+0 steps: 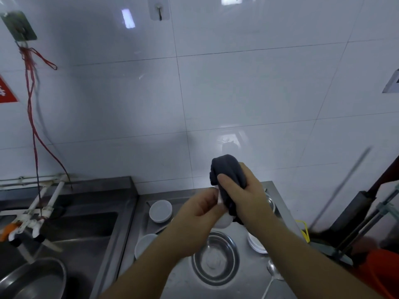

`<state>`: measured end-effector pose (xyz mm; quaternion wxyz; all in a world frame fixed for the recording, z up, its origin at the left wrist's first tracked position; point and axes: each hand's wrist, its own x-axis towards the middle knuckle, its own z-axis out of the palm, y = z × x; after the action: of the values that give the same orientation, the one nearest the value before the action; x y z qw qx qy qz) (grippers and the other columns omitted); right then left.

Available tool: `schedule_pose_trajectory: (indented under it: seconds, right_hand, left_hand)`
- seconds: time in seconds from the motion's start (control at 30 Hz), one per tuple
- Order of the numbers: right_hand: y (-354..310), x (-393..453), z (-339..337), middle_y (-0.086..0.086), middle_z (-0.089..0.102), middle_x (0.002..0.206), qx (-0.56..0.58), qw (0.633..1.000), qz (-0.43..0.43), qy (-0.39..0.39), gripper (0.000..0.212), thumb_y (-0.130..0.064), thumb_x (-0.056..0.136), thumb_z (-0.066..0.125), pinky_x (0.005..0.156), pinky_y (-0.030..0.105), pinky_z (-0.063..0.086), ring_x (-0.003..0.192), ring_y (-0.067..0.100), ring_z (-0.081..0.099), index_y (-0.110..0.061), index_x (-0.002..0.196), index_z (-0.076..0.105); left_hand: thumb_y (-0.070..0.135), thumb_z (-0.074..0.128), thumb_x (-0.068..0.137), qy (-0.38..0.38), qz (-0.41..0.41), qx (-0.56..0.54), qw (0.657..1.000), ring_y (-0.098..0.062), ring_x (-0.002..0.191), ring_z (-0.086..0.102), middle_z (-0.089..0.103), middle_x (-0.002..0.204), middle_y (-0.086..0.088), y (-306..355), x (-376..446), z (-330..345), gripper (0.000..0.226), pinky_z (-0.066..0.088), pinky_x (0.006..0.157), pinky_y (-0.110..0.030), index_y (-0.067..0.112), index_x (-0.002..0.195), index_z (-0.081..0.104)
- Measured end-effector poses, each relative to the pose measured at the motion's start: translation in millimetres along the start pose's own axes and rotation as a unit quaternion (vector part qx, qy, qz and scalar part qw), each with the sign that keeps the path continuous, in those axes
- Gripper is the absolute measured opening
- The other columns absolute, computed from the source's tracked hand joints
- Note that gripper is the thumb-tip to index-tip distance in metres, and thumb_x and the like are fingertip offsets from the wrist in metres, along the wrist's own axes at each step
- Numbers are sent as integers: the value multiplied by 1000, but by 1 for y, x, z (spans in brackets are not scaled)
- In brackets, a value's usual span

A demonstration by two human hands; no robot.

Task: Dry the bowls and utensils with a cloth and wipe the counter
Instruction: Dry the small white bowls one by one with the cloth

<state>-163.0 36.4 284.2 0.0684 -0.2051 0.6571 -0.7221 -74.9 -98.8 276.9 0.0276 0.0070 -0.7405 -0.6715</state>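
Both hands meet mid-frame, just right of centre, above the steel counter (177, 275). Right hand (241, 197) is wrapped round a bunched dark grey cloth (226, 169), thumb curled across the front, cloth sticking up out of the fist & a bit hanging below. Left hand (200, 210) has fingers curled onto a small white item (222, 221) pressed against the cloth; mostly hidden, so can't tell if it's a bowl or a spoon.

On the counter below: a steel bowl (216, 257) lower centre, a white bowl (160, 211) upside-down left of the hands, another white bowl (144, 244) lower left of it, partly behind the left forearm. White dish (255, 244) shows right of the right forearm, metal spoon (273, 275) at the lower right.

Sink (71, 229) at left w/ white taps (32, 221) & a steel basin (34, 279) in the bottom left corner. White tiled wall (216, 93) fills the upper frame, red cord (32, 104) hanging upper left
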Motion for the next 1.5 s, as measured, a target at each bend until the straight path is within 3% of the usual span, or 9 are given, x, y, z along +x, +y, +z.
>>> schedule_pose_trajectory:
  seconds: [0.23,0.33,0.53,0.73,0.9,1.07,1.23,1.37,1.5]
  right_hand:
    - [-14,5,-20,16,76,103,260,918,298,-32,54,-55,75,82,79,43,63,90,32,75,-13,109,83]
    - [-3,0,-26,19,75,107,318,885,339,-27,55,-56,80,79,85,46,63,94,36,75,-10,109,83]
    - [1,-8,-10,26,77,105,298,907,297,19,45,-45,80,79,74,47,67,90,37,79,-10,107,83]
    - [-5,-16,1,25,70,105,192,970,150,12,19,-38,88,73,80,51,64,88,29,74,-36,106,78]
    - [-14,-6,-9,16,71,99,270,921,282,-5,45,-42,75,84,76,41,61,86,30,71,-13,109,80]
    - [-12,-5,-12,11,69,99,367,857,362,-9,41,-45,74,84,84,41,56,96,29,65,-12,98,77]
    - [-3,-9,-1,10,79,82,308,906,286,42,35,-47,90,72,59,35,63,67,22,77,-13,88,81]
    - [-4,-16,5,19,79,108,268,928,250,61,48,-47,78,79,67,39,65,88,29,80,-18,118,77]
    - [-12,-18,-1,20,76,101,333,905,262,28,60,-49,67,83,75,41,64,87,29,75,-10,112,80]
  left_hand:
    - [36,55,104,-71,70,232,968,-14,88,70,73,95,7,18,-11,-4,13,61,84,-39,27,107,65]
    - [46,49,104,-97,73,317,941,-12,91,68,70,98,9,19,-9,-3,16,59,86,-45,35,109,60]
    - [35,60,98,-91,-3,120,989,-11,115,72,74,122,10,12,-1,5,32,61,98,-34,43,129,63]
    - [60,60,93,2,-26,17,1000,-22,111,74,77,117,2,0,0,8,37,60,100,-53,39,123,70]
    - [38,59,103,-53,9,14,998,-21,103,69,72,111,-9,0,-15,5,25,57,93,-37,22,120,68]
    - [35,59,98,-82,0,52,995,-18,102,69,72,110,-3,18,-13,-1,23,60,95,-46,30,118,68]
    - [49,56,89,-43,1,108,993,-12,106,72,75,113,12,24,-11,6,35,63,95,-42,50,123,66]
    - [61,53,91,-1,0,79,997,-14,100,72,74,106,11,23,-15,8,34,63,91,-44,46,118,68]
    - [47,55,102,-62,30,68,995,-23,85,60,63,97,-9,22,-27,3,28,54,80,-39,22,111,64]
